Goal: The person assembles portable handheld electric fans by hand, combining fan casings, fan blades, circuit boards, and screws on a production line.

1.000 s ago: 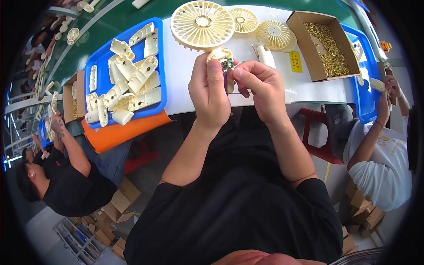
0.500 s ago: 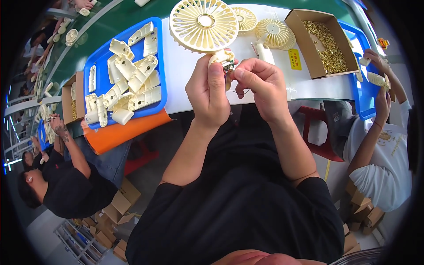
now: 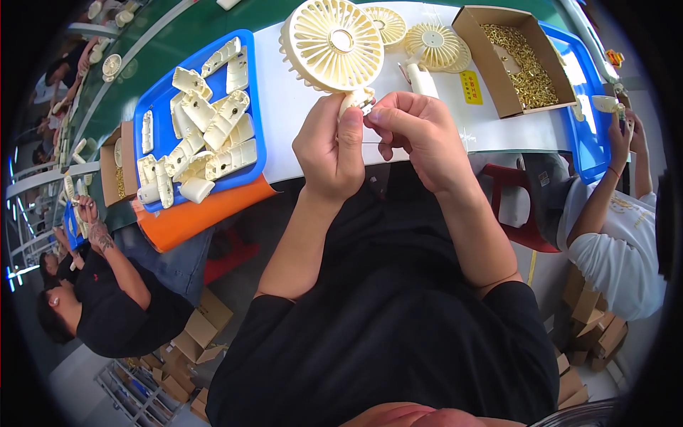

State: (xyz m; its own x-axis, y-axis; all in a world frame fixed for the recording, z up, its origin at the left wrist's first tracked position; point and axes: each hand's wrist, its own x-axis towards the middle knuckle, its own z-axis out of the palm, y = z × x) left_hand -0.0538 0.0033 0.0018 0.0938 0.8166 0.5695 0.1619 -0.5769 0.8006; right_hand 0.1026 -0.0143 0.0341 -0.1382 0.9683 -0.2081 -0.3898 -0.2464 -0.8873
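My left hand (image 3: 331,146) is closed around the neck of a cream handheld fan (image 3: 338,46), whose round slatted head stands above my fingers. At its opened lower end a small circuit board (image 3: 368,107) shows between my hands. My right hand (image 3: 423,135) pinches close against that board; what its fingertips hold is mostly hidden, though a thin dark wire shows below them. Just beyond the right hand lies a white cylinder (image 3: 422,80). Further back are a cream fan grille (image 3: 385,27) and another round grille (image 3: 435,46).
A blue tray (image 3: 261,114) of cream handle shells (image 3: 228,117) stands at left, above an orange sheet (image 3: 213,213). At right are a cardboard box (image 3: 475,60) of small gold metal parts and another blue tray (image 3: 590,153). Co-workers sit on both sides.
The fan has shifted slightly right and lower, its head turned a little. My right fingertips have moved up closer to the board, and the wire loop below them shows less.
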